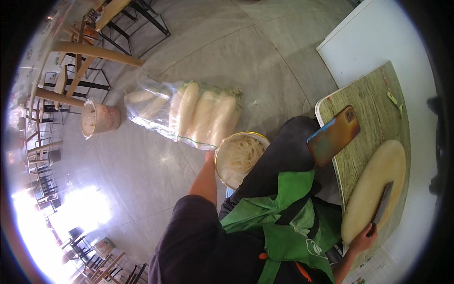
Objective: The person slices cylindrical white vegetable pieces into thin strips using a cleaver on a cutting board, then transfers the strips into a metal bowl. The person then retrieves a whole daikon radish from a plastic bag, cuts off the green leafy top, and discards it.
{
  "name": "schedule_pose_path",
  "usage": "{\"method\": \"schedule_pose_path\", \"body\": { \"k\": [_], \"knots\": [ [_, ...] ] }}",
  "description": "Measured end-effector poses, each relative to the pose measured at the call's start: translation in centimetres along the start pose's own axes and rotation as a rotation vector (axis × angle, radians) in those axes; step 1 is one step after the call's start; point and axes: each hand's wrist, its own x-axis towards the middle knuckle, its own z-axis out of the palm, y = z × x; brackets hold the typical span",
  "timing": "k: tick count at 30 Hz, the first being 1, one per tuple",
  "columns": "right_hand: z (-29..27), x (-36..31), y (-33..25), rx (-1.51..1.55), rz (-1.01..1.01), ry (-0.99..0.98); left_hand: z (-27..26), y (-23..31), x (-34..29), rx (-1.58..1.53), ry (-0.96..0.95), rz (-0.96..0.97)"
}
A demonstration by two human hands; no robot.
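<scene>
My right hand (362, 240) is closed around the handle of a dark-bladed knife (384, 201), which lies over the round wooden cutting board (358, 203) on the table. My left arm reaches down and forward, and my left hand (210, 155) is at the rim of a round bucket (221, 175), beside the clear plastic bag; its fingers are hidden. Pale, thin strips (243, 154) fill the bucket beside my leg. On the floor just beyond it lies the bag (158, 124), full of several long white radishes (203, 113).
A phone (335, 135) lies at the near edge of the wood-patterned table (362, 102), with a small green tool (394, 101) farther back. To the left stand a whitish bucket (101, 118) and several wooden stools (111, 14). A white panel (373, 38) rises behind the table.
</scene>
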Motion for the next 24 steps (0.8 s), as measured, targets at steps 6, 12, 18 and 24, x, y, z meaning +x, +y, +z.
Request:
{"method": "schedule_pose_path", "body": {
  "k": [6,12,18,24],
  "knots": [
    [0.2,-0.1,-0.3,0.027,0.049,-0.004,0.3,5.5,-8.9,0.915,-0.075,0.448],
    [0.2,-0.1,-0.7,0.018,0.039,0.007,1.4,20.9,-24.6,0.389,-0.297,0.542],
    [0.2,-0.2,-0.6,0.022,0.072,0.009,-3.0,22.9,-26.2,0.878,0.345,1.169],
    [0.4,-0.1,-0.7,0.0,0.062,-0.014,-6.7,18.2,-18.2,0.249,0.486,0.816]
  ]
}}
